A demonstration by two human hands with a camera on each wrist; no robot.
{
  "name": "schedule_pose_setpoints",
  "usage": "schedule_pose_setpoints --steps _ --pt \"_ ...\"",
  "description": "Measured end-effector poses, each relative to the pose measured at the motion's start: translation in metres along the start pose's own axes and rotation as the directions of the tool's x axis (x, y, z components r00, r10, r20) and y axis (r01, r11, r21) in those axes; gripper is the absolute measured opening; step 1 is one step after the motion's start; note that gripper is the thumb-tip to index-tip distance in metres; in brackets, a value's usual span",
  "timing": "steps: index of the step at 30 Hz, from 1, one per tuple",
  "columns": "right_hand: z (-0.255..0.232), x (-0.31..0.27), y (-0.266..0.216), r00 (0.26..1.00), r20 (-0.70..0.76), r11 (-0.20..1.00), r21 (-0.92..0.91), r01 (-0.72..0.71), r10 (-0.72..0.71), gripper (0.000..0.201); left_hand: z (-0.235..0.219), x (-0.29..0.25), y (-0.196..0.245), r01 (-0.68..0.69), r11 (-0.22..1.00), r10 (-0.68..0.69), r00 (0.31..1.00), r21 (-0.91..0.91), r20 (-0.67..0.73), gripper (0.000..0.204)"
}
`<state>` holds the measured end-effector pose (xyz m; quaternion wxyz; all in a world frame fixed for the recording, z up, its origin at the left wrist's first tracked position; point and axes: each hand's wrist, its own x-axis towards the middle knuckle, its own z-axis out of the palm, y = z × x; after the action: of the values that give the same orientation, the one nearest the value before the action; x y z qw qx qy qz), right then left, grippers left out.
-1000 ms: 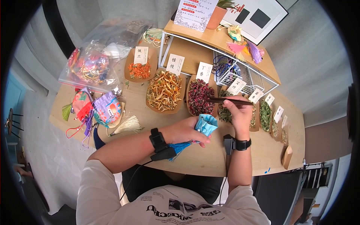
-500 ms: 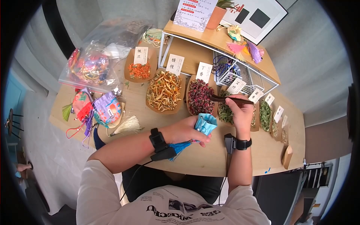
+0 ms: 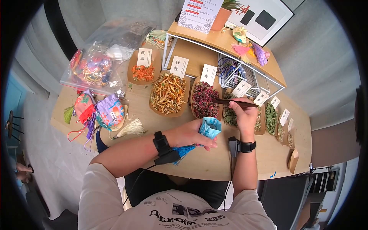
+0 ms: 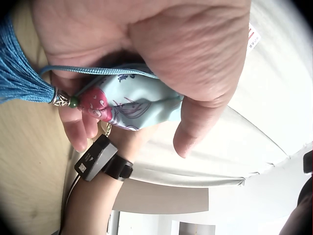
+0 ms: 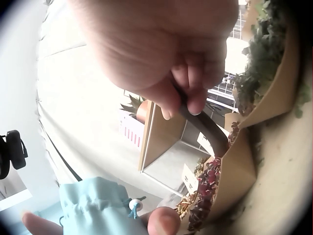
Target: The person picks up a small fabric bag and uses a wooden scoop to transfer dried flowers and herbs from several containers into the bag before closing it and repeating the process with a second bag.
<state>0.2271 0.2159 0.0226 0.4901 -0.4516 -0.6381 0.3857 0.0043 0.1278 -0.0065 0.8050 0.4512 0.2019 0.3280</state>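
Observation:
My left hand (image 3: pixel 188 134) holds a light blue drawstring pouch (image 3: pixel 210 128), its mouth facing up. A blue tassel (image 4: pixel 22 66) with beads hangs from it, and a pink pattern shows on the cloth in the left wrist view. Between thumb and fingers, my right hand (image 3: pixel 245 118) grips dark brown tongs (image 3: pixel 239 102). Their tips reach in among dark red dried petals (image 3: pixel 204 100) in a brown paper tray (image 5: pixel 237 171). The pouch sits just in front of that tray.
Left of the petals stand trays of yellow-brown strips (image 3: pixel 168 94) and orange pieces (image 3: pixel 142 72); trays of green leaves (image 3: pixel 271 117) run to the right. Labelled cards stand behind them. Finished-looking pouches (image 3: pixel 110 109), a cream tassel (image 3: pixel 130 127) and a plastic bag (image 3: pixel 94 71) lie at left. A shelf (image 3: pixel 226 42) stands behind.
The tongs' tips shifted slightly right and spread at half a second ago; now they are closer together and back toward the petals. My left hand with the pouch has barely moved.

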Motion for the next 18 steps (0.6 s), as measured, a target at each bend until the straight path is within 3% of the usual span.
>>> schedule_pose_setpoints --steps 3,6,7,9,11,13,15,18 --pt "-0.005 0.002 -0.006 1.0 -0.011 0.994 0.108 0.018 -0.017 0.011 -0.001 0.0 -0.002 -0.007 1.0 0.007 1.0 -0.023 -0.001 0.044" --pt "-0.014 0.004 -0.008 0.999 -0.031 0.922 0.386 -0.019 0.033 0.009 -0.001 0.0 -0.002 -0.026 0.999 0.027 1.0 -0.042 0.007 0.046" --pt "-0.015 0.003 -0.011 0.999 -0.03 0.922 0.387 -0.019 0.033 0.009 -0.001 0.001 -0.003 -0.036 0.998 0.037 0.999 -0.052 0.012 0.047" --pt "-0.019 0.0 -0.022 0.99 0.137 0.776 0.627 -0.062 -0.031 0.011 0.001 0.0 -0.002 -0.025 0.999 0.025 1.0 -0.037 -0.003 0.048" --pt "-0.021 -0.005 -0.025 0.974 0.218 0.769 0.632 -0.096 -0.057 0.014 0.001 0.0 -0.001 -0.012 1.0 0.012 1.0 -0.023 -0.017 0.049" --pt "-0.022 -0.008 -0.028 0.913 0.395 0.865 0.488 -0.117 -0.099 0.018 0.001 0.0 0.0 -0.005 1.0 0.005 1.0 0.017 -0.014 0.048" --pt "-0.018 -0.009 -0.028 0.917 0.386 0.857 0.501 -0.12 -0.097 0.018 0.002 -0.002 0.003 0.0 1.0 0.0 1.0 0.004 -0.019 0.048" --pt "-0.011 -0.007 -0.03 0.981 0.193 0.834 0.545 -0.086 -0.025 0.015 -0.001 0.0 -0.001 0.003 0.999 -0.004 1.0 -0.045 -0.013 0.046"
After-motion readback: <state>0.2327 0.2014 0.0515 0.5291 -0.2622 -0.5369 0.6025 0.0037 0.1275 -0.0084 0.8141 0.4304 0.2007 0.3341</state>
